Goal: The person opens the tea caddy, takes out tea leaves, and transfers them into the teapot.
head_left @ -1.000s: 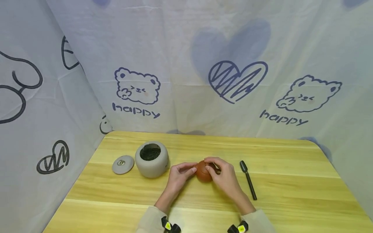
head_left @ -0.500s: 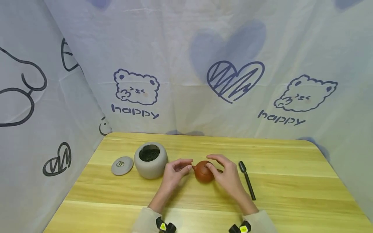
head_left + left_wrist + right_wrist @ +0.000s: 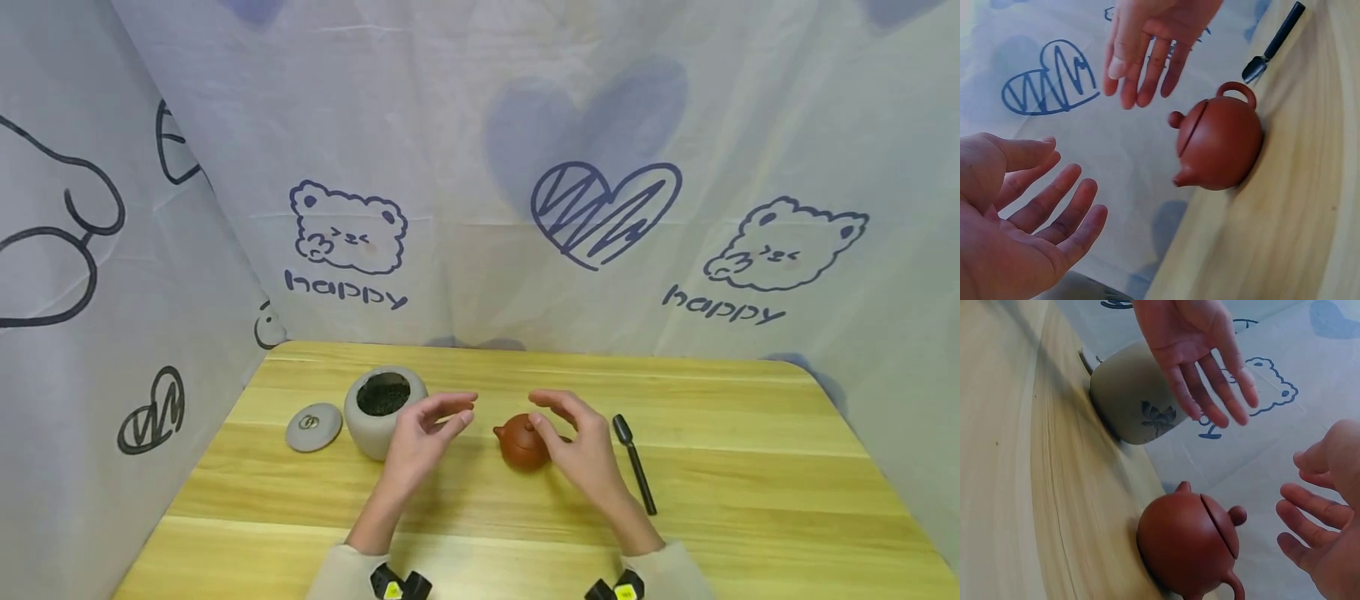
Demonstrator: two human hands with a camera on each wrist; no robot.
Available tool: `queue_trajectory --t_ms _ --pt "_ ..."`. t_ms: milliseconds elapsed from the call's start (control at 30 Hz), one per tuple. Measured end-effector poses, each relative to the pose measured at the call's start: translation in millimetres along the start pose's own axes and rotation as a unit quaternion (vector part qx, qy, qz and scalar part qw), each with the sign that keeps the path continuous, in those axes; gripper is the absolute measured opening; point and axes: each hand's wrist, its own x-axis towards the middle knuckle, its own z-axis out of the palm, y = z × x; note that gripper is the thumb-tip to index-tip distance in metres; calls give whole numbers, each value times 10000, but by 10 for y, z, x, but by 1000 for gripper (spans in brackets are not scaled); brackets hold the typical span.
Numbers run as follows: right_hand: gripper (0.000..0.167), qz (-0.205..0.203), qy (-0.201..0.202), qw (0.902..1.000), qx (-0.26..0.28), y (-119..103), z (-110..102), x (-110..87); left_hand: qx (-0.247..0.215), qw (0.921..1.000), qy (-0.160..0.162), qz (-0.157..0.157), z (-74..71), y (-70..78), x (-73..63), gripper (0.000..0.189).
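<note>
A small reddish-brown clay teapot (image 3: 521,446) stands on the wooden table with its lid on, spout toward the left. My right hand (image 3: 581,437) hovers over its handle side, fingers relaxed and apart from the lid knob (image 3: 1237,515), holding nothing. To the left of the spout, my left hand (image 3: 423,437) is raised with loose, parted fingers and nothing in it. It overlaps the grey jar (image 3: 375,433) in the head view. That jar is uncovered and has dark leafy contents. In the left wrist view the teapot's loop handle (image 3: 1238,90) points toward the scoop.
The jar's round grey lid (image 3: 313,427), with a ring-like knob, lies left of the jar. A black scoop (image 3: 634,464) lies right of the teapot. White cloth (image 3: 465,167) with drawings hangs behind and to the left of the table (image 3: 750,467).
Both hands have let go of the teapot. My left hand has drawn back to the left toward the jar; my right hand has lifted slightly. The teapot stays in place.
</note>
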Motion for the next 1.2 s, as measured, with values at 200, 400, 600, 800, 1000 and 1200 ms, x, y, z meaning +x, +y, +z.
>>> queue_trajectory --t_ms 200,400,600,800,1000,1200 --pt "28 126 -107 9997 206 -63 95 47 55 9994 43 350 -170 142 -28 24" --pt "34 202 -345 9983 418 -112 210 90 61 9962 319 810 -434 308 -68 24" --pt "37 197 -405 9977 503 -132 337 111 214 9931 720 898 -693 396 -160 25" --pt "43 170 -437 9972 584 -136 490 141 329 9865 1345 879 -929 384 -187 25" --pt "52 312 -549 9951 759 -138 663 161 519 9810 1752 649 -1137 305 -177 26" --pt "59 506 -646 9936 777 -137 823 179 967 9731 2066 325 -1337 172 -170 27"
